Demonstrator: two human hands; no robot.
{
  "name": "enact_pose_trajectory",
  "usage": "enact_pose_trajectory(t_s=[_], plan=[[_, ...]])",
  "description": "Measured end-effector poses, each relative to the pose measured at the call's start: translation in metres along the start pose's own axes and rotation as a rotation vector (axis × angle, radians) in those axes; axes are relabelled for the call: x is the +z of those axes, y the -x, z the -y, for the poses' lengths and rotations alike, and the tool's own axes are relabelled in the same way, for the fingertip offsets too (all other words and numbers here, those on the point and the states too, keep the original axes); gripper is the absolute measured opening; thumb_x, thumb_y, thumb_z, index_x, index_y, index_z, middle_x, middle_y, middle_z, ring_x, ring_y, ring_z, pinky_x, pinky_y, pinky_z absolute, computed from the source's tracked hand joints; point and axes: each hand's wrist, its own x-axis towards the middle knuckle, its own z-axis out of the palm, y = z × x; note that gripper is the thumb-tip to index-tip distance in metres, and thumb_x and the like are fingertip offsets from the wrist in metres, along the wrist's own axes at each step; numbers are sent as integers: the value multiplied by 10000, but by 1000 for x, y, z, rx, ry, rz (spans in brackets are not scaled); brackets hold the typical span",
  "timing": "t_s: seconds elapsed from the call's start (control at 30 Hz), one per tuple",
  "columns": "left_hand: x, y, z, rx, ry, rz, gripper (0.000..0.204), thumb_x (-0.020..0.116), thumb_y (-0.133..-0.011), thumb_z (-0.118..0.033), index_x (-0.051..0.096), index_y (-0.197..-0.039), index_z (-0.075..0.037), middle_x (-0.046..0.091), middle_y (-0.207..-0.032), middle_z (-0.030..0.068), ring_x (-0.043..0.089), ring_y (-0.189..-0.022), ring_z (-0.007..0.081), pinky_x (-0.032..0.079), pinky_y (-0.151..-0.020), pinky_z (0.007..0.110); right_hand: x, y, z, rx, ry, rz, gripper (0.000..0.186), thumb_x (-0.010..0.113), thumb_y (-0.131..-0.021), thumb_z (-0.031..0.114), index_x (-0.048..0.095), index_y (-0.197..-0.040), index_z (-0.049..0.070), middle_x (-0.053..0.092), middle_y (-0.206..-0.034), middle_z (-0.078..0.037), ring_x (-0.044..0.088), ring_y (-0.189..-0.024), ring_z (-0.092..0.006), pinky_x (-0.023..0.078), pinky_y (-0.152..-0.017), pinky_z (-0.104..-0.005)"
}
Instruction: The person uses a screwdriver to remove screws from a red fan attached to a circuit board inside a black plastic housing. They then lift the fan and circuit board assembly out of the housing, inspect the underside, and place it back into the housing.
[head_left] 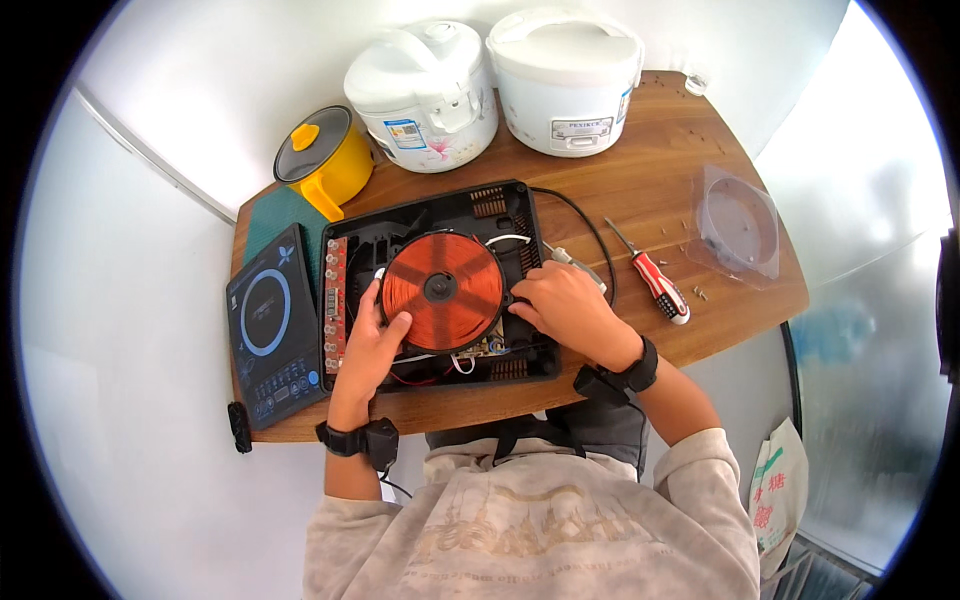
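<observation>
Nearest the body: both forearms up from the lower edge, black wrist straps on each. Left hand (372,345) on the left rim of the copper coil (442,291), fingers curled loosely against its edge, touching rather than gripping. Right hand (560,300) at the coil's right rim, fingers bent down onto the edge; cannot tell if anything small is pinched under them. Coil seated flat in the middle of the open black cooker base (500,215), red and white wires showing at its near edge, red circuit strip (335,300) along the base's left side. Base sitting mid-tabletop (640,180). Just left of it: removed black glass top panel (268,330), lying flat, overhanging the tabletop's near edge. Right of the base: red-and-white-handled screwdriver (655,280), loose screws near it, then a clear plastic lid (740,225). Black cord looping from the base's far right corner. Far side: yellow pot (325,160) with grey lid at left, two white rice cookers (425,85) side by side against the wall.
</observation>
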Motion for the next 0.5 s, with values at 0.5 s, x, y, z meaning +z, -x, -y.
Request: enact_pose_trajectory(t_s=[0.5], plan=[[-3,8,-5,217,-54,-50,603,652,-1012,-124,430,-1561,-9,681,-1222,102,652,-1012,126,534,-831,267,-5,5,0,28,3,25,181,773,-865,219,751,-953,63,685,-870,-83,640,-911,-312,526,-795,-440]])
